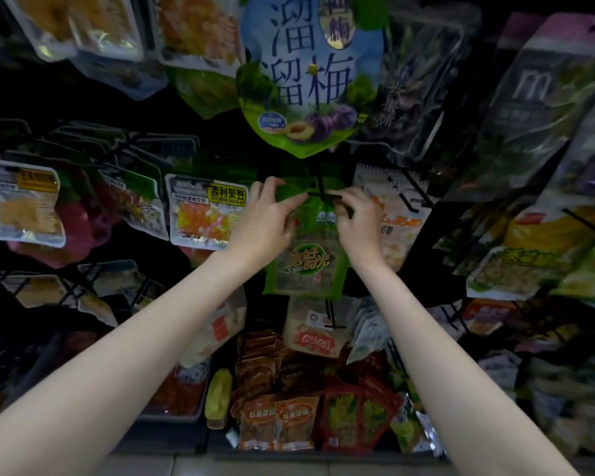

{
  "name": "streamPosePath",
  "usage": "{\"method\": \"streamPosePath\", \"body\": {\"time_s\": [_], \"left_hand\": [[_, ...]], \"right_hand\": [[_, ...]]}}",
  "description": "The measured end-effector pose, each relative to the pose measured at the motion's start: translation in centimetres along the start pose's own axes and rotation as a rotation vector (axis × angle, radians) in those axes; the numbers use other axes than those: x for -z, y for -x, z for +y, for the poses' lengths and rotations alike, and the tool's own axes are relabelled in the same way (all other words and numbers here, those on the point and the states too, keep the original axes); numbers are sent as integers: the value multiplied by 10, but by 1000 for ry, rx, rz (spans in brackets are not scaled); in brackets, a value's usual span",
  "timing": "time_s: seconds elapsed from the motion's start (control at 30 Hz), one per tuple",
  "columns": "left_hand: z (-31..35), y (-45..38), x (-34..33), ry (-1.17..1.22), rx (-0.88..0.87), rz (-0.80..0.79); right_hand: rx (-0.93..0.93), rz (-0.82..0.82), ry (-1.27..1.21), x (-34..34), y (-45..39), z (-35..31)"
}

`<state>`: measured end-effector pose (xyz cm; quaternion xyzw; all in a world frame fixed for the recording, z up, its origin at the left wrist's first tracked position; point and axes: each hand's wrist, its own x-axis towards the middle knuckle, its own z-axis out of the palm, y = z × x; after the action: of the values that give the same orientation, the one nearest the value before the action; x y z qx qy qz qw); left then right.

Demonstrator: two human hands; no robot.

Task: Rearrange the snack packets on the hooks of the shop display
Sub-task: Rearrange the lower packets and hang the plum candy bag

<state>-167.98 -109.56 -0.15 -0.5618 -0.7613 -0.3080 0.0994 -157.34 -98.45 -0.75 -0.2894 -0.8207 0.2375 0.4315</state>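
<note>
Two hands meet at the top edge of a glossy green snack packet [306, 266] hanging at the display's centre: the left hand [267, 219] and right hand [356, 221] each pinch it beside a thin black hook [323, 195]. Above hangs a rounded blue-green pouch [310, 73] reading 溜溜梅. Left, a clear packet [205, 213] of orange-yellow beans is labelled 吉利贝豆.

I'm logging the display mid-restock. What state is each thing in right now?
Green packet: hanging at the hook, top edge gripped by both hands.
Hook: black, its tip at the packet's top.
Left hand: fingers pinching the packet's top left.
Right hand: fingers pinching at the hook tip.
Plum bag: hanging above.
Candy packet: hanging, untouched.
</note>
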Motion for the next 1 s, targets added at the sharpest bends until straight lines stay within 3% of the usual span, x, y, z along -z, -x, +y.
{"method": "streamPosePath", "body": {"time_s": [0.37,0.57,0.67,0.73,0.8,0.93,1.0], "left_hand": [[-18,6,-12,-169,-168,109],[-9,-3,-23,-435,-153,-28],[-14,0,-32,-489,-144,-207],[-25,12,-31,-465,-148,-222],[-35,26,-27,-401,-189,-143],[-57,52,-15,-330,-172,25],[-69,64,-9,-282,-109,67]], "right_hand": [[125,-103,5,8,-1,11],[43,-132,147,-9,-3,18],[-29,-314,288,-13,-9,27],[-60,-394,344,-10,-7,30],[-43,-322,359,-6,1,29],[-17,1,212,-6,32,25],[-4,-7,123,-11,48,23]]}}
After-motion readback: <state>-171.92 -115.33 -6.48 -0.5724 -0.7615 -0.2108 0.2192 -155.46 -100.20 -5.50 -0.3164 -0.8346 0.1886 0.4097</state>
